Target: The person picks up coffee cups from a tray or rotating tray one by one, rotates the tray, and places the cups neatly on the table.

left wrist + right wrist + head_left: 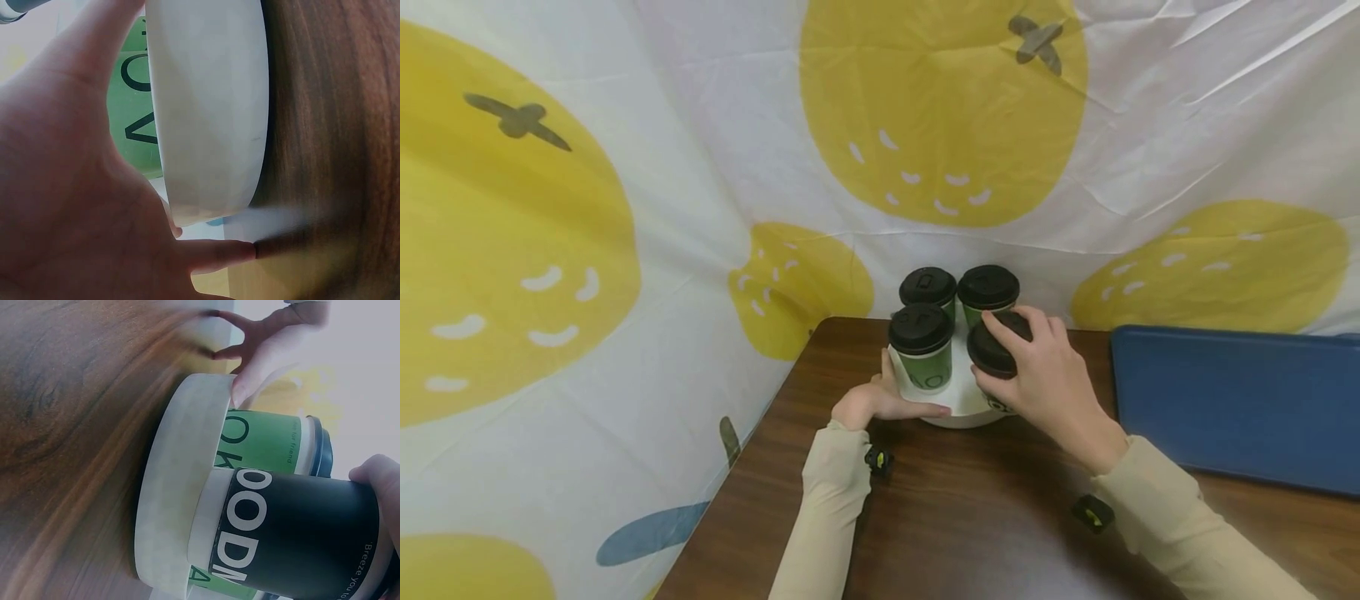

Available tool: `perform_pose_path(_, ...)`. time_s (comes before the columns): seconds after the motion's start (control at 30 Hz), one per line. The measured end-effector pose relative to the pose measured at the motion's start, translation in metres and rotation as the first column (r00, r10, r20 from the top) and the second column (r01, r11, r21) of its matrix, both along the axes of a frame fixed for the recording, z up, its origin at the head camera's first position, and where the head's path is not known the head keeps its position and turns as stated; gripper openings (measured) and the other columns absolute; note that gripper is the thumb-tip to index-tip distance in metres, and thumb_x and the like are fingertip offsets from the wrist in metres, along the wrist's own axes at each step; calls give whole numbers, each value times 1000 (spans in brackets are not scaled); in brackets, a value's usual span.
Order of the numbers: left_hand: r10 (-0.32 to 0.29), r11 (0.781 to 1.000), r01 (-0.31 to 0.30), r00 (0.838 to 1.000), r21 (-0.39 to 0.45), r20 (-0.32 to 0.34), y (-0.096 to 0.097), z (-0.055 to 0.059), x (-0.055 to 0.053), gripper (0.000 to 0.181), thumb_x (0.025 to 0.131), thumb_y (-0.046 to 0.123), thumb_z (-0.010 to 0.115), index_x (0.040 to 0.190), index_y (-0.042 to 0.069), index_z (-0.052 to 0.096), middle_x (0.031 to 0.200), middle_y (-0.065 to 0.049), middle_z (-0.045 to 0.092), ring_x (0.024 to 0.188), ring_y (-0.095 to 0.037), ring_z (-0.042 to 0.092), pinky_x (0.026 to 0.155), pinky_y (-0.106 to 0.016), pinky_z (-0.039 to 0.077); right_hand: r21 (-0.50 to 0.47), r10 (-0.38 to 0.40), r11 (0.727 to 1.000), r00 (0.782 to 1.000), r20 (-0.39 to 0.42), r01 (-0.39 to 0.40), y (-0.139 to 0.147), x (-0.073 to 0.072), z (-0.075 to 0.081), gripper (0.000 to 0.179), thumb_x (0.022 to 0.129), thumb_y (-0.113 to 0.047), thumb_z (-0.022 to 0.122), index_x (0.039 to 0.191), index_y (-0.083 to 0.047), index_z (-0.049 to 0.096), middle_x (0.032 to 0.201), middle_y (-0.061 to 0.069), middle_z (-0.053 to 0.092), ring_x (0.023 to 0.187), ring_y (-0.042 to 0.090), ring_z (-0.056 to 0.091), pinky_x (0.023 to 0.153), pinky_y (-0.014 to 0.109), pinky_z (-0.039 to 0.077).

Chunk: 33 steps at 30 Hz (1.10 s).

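Observation:
My right hand (1056,387) grips a lidded paper coffee cup from above, fingers around its black lid (992,350). The right wrist view shows this cup's dark sleeve (300,531) with white lettering, its white base close over the round white stand (178,475). In the head view my hand hides most of its body. My left hand (887,402) touches the stand's left edge, thumb along the top rim and other fingers extended. Beside that hand stands a green coffee cup (931,371) with a black lid. Two more lidded cups stand behind, one left (928,287), one right (988,287).
A blue tray (1232,408) lies on the right of the brown wooden table (977,508). Directly behind the cups hangs a white cloth (700,125) printed with yellow fruit, which also runs along the table's left edge.

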State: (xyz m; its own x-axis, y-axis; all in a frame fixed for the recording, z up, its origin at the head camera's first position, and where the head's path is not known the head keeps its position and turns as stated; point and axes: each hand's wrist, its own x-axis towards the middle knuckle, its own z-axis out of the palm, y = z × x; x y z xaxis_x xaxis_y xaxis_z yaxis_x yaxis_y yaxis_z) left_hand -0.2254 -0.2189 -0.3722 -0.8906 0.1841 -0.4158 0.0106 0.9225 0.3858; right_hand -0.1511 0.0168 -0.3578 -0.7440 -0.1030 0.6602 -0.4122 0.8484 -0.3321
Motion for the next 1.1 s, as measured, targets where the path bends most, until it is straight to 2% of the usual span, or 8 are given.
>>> perform_pose_path(0.5, 10, 1000, -10, 1000, 5, -2, 0, 1, 0, 141, 80, 71, 73, 162, 7, -23, 171, -31, 11, 159, -44, 23, 126, -54, 33, -4, 5, 1000, 999, -35, -5, 6, 11, -1, 65, 77, -33, 88, 136, -14, 68, 130, 29, 58, 109, 48, 56, 65, 59, 59)
perform_pose_path(0.73, 15, 1000, -15, 1000, -16, 1, -2, -9, -7, 141, 81, 71, 72, 162, 8, -25, 172, -28, 6, 160, -43, 19, 128, -53, 30, -4, 4, 1000, 1000, 12, -4, 10, 26, 1, 65, 78, -33, 88, 137, -16, 68, 132, 28, 58, 112, 48, 58, 68, 61, 59)
perform_pose_path(0.83, 20, 1000, -20, 1000, -5, 7, -3, -10, -8, 141, 81, 70, 73, 161, 9, -26, 173, -28, 5, 160, -43, 19, 128, -54, 28, 3, 5, 1000, 998, 70, -5, 12, 32, -1, 64, 79, -34, 87, 137, -16, 68, 134, 28, 58, 113, 48, 59, 67, 61, 59)
perform_pose_path(0.97, 28, 1000, -27, 1000, -11, 11, -3, -14, -11, 143, 80, 70, 74, 161, 9, -26, 172, -29, 8, 160, -43, 21, 128, -54, 30, 6, -4, 1000, 989, 146, 3, 19, 40, -10, 63, 79, -35, 86, 137, -17, 69, 135, 28, 59, 112, 48, 59, 63, 60, 57)
perform_pose_path(1.1, 15, 1000, -15, 1000, -8, 13, -3, -14, -12, 143, 81, 71, 72, 160, 10, -29, 172, -29, 7, 160, -43, 20, 128, -53, 29, -6, -40, 999, 992, 116, 41, 27, 45, -20, 63, 77, -34, 88, 135, -17, 70, 134, 27, 60, 110, 48, 59, 59, 60, 56)
